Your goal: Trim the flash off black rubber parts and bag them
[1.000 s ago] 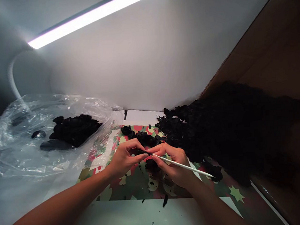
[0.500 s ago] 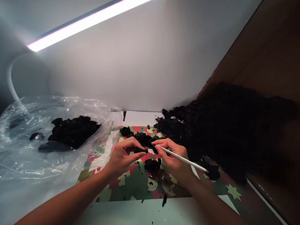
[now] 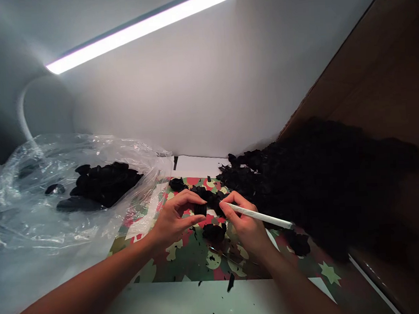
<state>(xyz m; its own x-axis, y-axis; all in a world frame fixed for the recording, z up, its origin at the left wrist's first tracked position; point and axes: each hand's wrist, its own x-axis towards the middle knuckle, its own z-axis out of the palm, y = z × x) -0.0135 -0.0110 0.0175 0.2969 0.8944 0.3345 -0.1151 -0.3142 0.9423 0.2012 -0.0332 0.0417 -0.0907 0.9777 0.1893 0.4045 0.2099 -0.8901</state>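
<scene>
Between thumb and fingertips, my left hand [image 3: 177, 216] grips a small black ribbed piece [image 3: 200, 209] by its edges. My right hand [image 3: 247, 222] pinches a slim white stick-shaped tool [image 3: 264, 216], which points back over the hand towards the right. What its front tip looks like is hidden by my fingers. The two hands are a short way apart, the tool not visibly touching the black piece. Just below them, a crumpled black piece [image 3: 214, 232] rests on the camouflage-patterned sheet [image 3: 165, 265].
A big heap of black pieces [image 3: 321, 180] fills the right side against a cardboard wall [image 3: 375, 71]. On the left a clear plastic bag [image 3: 94, 231] holds more black pieces [image 3: 104, 184]. Above hangs a lit lamp bar [image 3: 144, 30]. Black scraps [image 3: 230, 282] lie scattered in front.
The black piece in my left hand has turned and shows a taller ribbed side, with thumb and fingers further apart. The white tool has swung to a flatter angle.
</scene>
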